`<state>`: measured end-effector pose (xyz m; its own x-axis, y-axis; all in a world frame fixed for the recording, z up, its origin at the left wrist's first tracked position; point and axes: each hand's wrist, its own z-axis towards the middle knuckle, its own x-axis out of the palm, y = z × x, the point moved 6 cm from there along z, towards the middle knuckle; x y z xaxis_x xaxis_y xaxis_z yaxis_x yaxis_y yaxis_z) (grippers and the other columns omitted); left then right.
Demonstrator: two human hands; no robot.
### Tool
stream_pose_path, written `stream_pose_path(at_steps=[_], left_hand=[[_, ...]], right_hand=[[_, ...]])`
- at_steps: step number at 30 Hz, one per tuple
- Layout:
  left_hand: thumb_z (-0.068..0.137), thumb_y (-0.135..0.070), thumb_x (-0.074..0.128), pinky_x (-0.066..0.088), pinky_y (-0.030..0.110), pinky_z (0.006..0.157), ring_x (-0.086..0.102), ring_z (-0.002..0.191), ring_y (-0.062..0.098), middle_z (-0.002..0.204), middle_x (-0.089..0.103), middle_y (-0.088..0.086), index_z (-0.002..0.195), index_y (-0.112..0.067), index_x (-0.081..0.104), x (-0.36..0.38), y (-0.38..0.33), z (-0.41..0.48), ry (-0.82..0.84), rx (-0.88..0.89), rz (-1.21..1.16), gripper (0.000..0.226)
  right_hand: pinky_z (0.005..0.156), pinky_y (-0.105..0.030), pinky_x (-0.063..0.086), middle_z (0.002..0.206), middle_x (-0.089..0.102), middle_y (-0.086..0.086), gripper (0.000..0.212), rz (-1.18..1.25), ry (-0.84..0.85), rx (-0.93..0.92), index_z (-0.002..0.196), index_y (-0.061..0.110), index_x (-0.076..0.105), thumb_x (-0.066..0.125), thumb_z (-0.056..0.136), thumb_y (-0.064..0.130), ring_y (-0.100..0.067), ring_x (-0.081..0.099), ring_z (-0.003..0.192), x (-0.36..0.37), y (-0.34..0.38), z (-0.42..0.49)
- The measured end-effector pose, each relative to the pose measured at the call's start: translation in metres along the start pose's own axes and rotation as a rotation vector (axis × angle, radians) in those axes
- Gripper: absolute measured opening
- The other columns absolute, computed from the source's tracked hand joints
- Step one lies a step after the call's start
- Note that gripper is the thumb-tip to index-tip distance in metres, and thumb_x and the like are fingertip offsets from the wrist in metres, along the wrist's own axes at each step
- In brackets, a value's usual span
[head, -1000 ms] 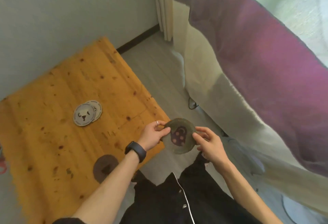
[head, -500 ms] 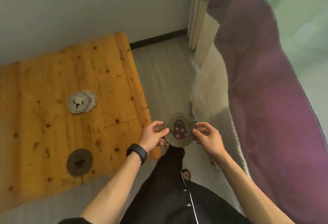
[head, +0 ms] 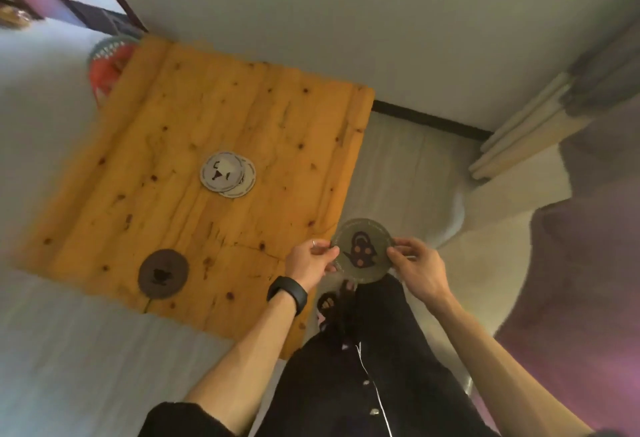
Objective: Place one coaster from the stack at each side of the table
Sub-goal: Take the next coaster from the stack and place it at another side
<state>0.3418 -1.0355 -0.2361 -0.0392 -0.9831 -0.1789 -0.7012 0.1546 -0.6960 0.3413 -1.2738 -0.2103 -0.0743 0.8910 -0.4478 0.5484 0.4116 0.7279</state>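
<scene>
four coasters, one table, two hands

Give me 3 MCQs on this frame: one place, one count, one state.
1. Where does the dark brown coaster lie?
A. near the table's closest edge
B. on the floor
C. on the pale pair

2. How many coasters rest on the wooden table?
A. one
B. three
C. five

3. How is the green coaster held?
A. flat on the table
B. by the left hand only
C. by both hands at its rim

Key: 1 A, it sits alone by the near edge. 2 B, two pale coasters overlapping plus the brown one. 3 C, left hand and right hand each keep a grip on opposite edges.
</scene>
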Motion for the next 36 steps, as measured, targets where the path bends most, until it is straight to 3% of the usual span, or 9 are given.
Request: stream_pose_path(at_steps=[4, 7, 9, 13, 16, 20, 25, 31, 36], left_hand=[[0.087, -0.019, 0.071, 0.053, 0.02, 0.049, 0.067, 0.057, 0.014, 0.086, 0.07, 0.002, 0.104, -0.012, 0.065, -0.009, -0.014, 0.022, -0.134, -0.079, -0.197, 0.019], [0.088, -0.02, 0.071, 0.05, 0.021, 0.046, 0.067, 0.055, 0.012, 0.084, 0.07, 0.001, 0.102, -0.01, 0.066, -0.015, -0.028, 0.044, -0.253, -0.125, -0.298, 0.018], [0.088, -0.018, 0.071, 0.046, 0.016, 0.042, 0.066, 0.057, 0.012, 0.09, 0.07, 0.005, 0.101, -0.009, 0.064, -0.016, -0.037, 0.06, -0.352, -0.154, -0.383, 0.018], [0.087, -0.02, 0.071, 0.049, 0.015, 0.045, 0.065, 0.064, 0.012, 0.091, 0.069, 0.005, 0.103, -0.008, 0.064, -0.004, -0.046, 0.079, -0.539, -0.271, -0.503, 0.021], [0.087, -0.022, 0.072, 0.052, 0.014, 0.05, 0.066, 0.066, 0.012, 0.092, 0.071, 0.007, 0.105, -0.006, 0.066, 0.01, -0.04, 0.087, -0.674, -0.344, -0.593, 0.025], [0.087, -0.034, 0.07, 0.055, 0.037, 0.085, 0.065, 0.091, 0.021, 0.104, 0.07, 0.004, 0.105, -0.014, 0.068, 0.022, -0.026, 0.095, -0.815, -0.45, -0.62, 0.027], [0.089, -0.03, 0.068, 0.051, 0.035, 0.084, 0.061, 0.096, 0.021, 0.109, 0.069, 0.005, 0.11, -0.011, 0.067, 0.028, -0.003, 0.106, -0.892, -0.527, -0.737, 0.028], [0.087, -0.038, 0.066, 0.052, 0.036, 0.084, 0.062, 0.096, 0.02, 0.105, 0.068, -0.003, 0.109, -0.022, 0.067, 0.027, 0.021, 0.125, -0.903, -0.604, -0.744, 0.027], [0.083, -0.044, 0.066, 0.047, 0.048, 0.096, 0.063, 0.098, 0.02, 0.091, 0.066, -0.014, 0.088, -0.037, 0.062, 0.023, 0.028, 0.133, -0.942, -0.659, -0.683, 0.01]], right_hand=[[0.059, -0.012, 0.051, 0.088, 0.075, 0.007, 0.013, -0.131, 0.145, -0.096, 0.104, 0.026, 0.073, 0.072, 0.092, 0.029, -0.003, 0.07, 0.068, 0.008, 0.054, 0.062], [0.075, -0.031, 0.06, 0.088, 0.075, 0.007, 0.014, -0.24, 0.273, -0.164, 0.104, 0.025, 0.073, 0.072, 0.091, 0.031, -0.012, 0.073, 0.077, 0.022, 0.088, 0.115], [0.075, -0.037, 0.062, 0.086, 0.074, 0.009, 0.013, -0.312, 0.368, -0.218, 0.103, 0.026, 0.072, 0.071, 0.091, 0.031, -0.01, 0.072, 0.076, 0.035, 0.106, 0.153], [0.071, -0.032, 0.059, 0.085, 0.073, 0.014, 0.011, -0.538, 0.554, -0.377, 0.1, 0.031, 0.068, 0.069, 0.091, 0.038, -0.006, 0.07, 0.078, 0.061, 0.139, 0.214], [0.06, -0.019, 0.046, 0.082, 0.069, 0.021, 0.007, -0.669, 0.672, -0.486, 0.091, 0.043, 0.061, 0.068, 0.09, 0.043, 0.002, 0.064, 0.075, 0.083, 0.157, 0.242], [0.057, -0.011, 0.037, 0.081, 0.063, 0.027, 0.01, -0.82, 0.811, -0.559, 0.091, 0.043, 0.059, 0.069, 0.089, 0.043, 0.007, 0.058, 0.074, 0.118, 0.157, 0.266], [0.059, -0.009, 0.035, 0.081, 0.059, 0.029, 0.01, -0.983, 0.935, -0.584, 0.094, 0.041, 0.057, 0.067, 0.093, 0.042, 0.012, 0.054, 0.073, 0.166, 0.139, 0.283], [0.055, -0.009, 0.029, 0.076, 0.052, 0.03, 0.009, -1.067, 0.915, -0.608, 0.096, 0.038, 0.056, 0.064, 0.095, 0.043, 0.013, 0.046, 0.065, 0.204, 0.122, 0.297], [0.058, -0.009, 0.03, 0.071, 0.052, 0.029, 0.011, -1.092, 0.856, -0.628, 0.092, 0.036, 0.057, 0.066, 0.093, 0.042, 0.012, 0.045, 0.063, 0.213, 0.118, 0.303]])
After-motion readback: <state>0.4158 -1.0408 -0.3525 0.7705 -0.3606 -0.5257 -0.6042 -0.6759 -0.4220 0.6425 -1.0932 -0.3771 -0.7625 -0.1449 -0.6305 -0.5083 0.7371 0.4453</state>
